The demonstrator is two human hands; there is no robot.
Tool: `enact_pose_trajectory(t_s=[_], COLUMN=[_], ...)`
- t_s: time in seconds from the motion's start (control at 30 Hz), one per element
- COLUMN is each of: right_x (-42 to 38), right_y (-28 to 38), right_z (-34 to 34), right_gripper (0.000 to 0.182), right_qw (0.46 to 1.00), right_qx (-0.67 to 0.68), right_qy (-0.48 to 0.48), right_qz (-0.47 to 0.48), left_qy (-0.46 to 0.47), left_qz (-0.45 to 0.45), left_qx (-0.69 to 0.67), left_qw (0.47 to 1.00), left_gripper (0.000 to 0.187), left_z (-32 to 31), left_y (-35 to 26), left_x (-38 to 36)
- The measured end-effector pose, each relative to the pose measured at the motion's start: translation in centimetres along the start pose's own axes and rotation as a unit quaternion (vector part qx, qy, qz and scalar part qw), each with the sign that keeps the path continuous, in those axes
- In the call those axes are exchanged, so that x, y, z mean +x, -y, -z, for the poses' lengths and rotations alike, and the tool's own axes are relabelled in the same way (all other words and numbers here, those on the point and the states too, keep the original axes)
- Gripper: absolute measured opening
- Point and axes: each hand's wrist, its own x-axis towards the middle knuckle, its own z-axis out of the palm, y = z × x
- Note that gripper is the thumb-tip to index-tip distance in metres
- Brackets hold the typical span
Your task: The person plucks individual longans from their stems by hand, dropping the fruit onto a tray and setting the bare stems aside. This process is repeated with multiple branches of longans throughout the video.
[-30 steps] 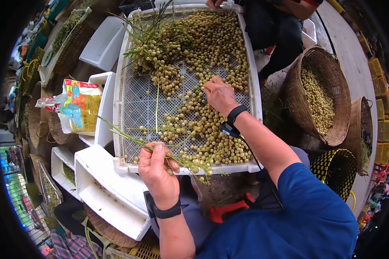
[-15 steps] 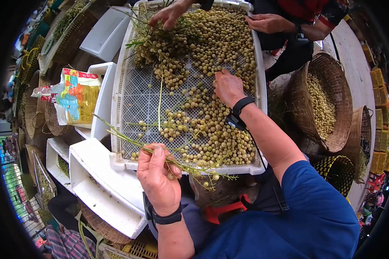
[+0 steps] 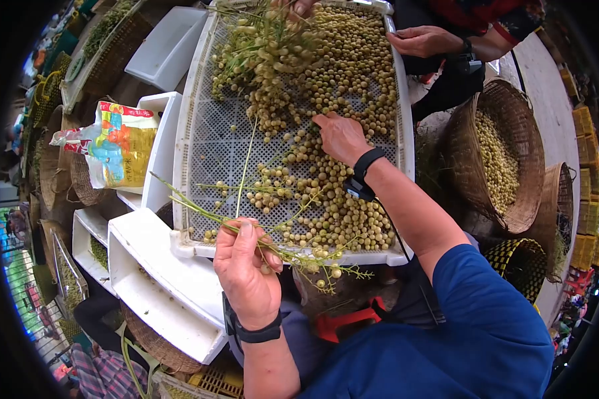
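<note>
The left hand, grip closed on stems, should press lightly; the right hand, half-curled, contents indeterminable, should move gently among fruit.

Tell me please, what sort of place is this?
It looks like a fruit sorting or packing area, perhaps at a market. A white mesh tray holds loose round fruits, a woven basket holds more, and white foam boxes stand beside the tray.

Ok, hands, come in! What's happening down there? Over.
Left hand: fingers closed on green stems. Right hand: at loose fruit in white tray. Maybe in the way: co-worker's hand at fruit bunch, far end.
</note>
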Motion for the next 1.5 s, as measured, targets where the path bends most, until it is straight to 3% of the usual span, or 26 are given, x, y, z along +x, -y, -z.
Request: enact_pose_trajectory(t_s=[0.03,0.07,0.13,0.27,0.4,0.47,0.53,0.6,0.73,0.87,1.07,1.13,1.2,1.27,1.4,1.5], right_x=[-0.7,-0.9,-0.7,-0.9,-2.2,-2.8,-3.6,-5.3,-9.1,-12.3,-15.9,-16.9,-17.4,-17.4,-17.2,-17.5], right_y=[1.2,3.0,7.2,7.0,8.9,10.1,10.4,12.7,16.5,19.7,21.7,20.7,21.7,21.8,21.7,21.0], right_z=[-0.2,1.3,5.6,6.7,9.7,11.6,13.1,15.2,18.2,19.7,18.6,17.6,17.2,16.9,17.1,17.1], right_gripper=[0.017,0.017,0.013,0.013,0.014,0.014,0.014,0.013,0.013,0.014,0.014,0.013,0.011,0.010,0.010,0.010], right_qw=[0.993,0.993,0.986,0.976,0.985,0.971,0.970,0.908,0.801,0.739,0.735,0.717,0.723,0.722,0.736,0.722], right_qx=[0.089,0.089,-0.146,-0.187,-0.106,0.086,0.102,0.266,0.455,0.534,0.536,0.558,0.545,0.549,0.541,0.561], right_qy=[-0.028,-0.027,0.074,0.107,0.133,0.174,0.178,0.184,0.113,0.081,0.062,0.092,0.095,0.128,0.131,0.154], right_qz=[-0.067,-0.067,0.002,0.020,-0.029,-0.138,-0.133,-0.265,-0.372,-0.403,-0.410,-0.407,-0.413,-0.401,-0.385,-0.376], left_qy=[-0.002,-0.003,-0.004,-0.011,0.001,0.009,0.014,0.065,0.109,0.206,0.241,0.274,0.274,0.255,0.277,0.282], left_qz=[-0.003,-0.004,-0.003,0.000,0.009,0.001,0.000,-0.022,-0.003,-0.010,-0.030,-0.096,-0.094,-0.278,-0.349,-0.349], left_qx=[-0.003,-0.007,-0.010,-0.015,-0.020,-0.002,-0.006,0.042,0.167,0.155,0.213,0.259,0.261,0.368,0.439,0.447], left_qw=[1.000,1.000,1.000,1.000,1.000,1.000,1.000,0.997,0.980,0.966,0.946,0.921,0.921,0.850,0.780,0.774], left_gripper=[0.009,0.009,0.009,0.009,0.008,0.007,0.006,0.009,0.006,0.006,0.010,0.018,0.027,0.029,0.028,0.024], left_z=[0.1,0.2,0.2,0.2,0.5,0.4,0.5,0.4,-1.3,-1.9,-1.5,-1.5,-1.7,-1.8,-2.0,-2.6], left_y=[0.0,0.0,0.0,-0.2,-0.6,-0.6,-0.2,-0.1,0.1,2.5,4.7,5.0,5.7,6.8,6.3,6.3], left_x=[0.1,0.1,0.2,0.1,0.1,0.1,0.2,0.5,-0.7,-1.8,-2.8,-3.5,-3.7,-3.2,-3.2,-3.6])
